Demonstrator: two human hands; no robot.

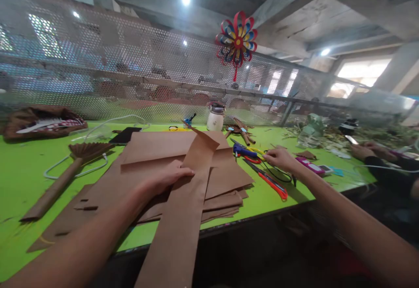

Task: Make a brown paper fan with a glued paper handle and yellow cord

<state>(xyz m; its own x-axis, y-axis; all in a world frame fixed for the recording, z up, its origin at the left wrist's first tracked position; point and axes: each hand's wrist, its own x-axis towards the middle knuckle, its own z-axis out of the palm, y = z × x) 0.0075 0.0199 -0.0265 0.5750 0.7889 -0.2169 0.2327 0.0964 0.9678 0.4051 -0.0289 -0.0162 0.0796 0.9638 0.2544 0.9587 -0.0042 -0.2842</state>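
Note:
My left hand is closed on a long strip of brown paper, thumb on top and the other fingers hidden behind it. The strip hangs over the table's front edge. Under it lie several brown paper sheets in a loose stack. On the right, my right hand is closed on the yellow handle of a pair of scissors. A blue glue gun with a black cord lies against these scissors. Just below rests a larger pair of scissors with red-orange handles, blades pointing up-left.
The green table holds a rolled brown paper piece with a pleated fan end, a phone, a lidded jar and a brown bag. Another person's hands are at the far right. Perforated mesh stands behind.

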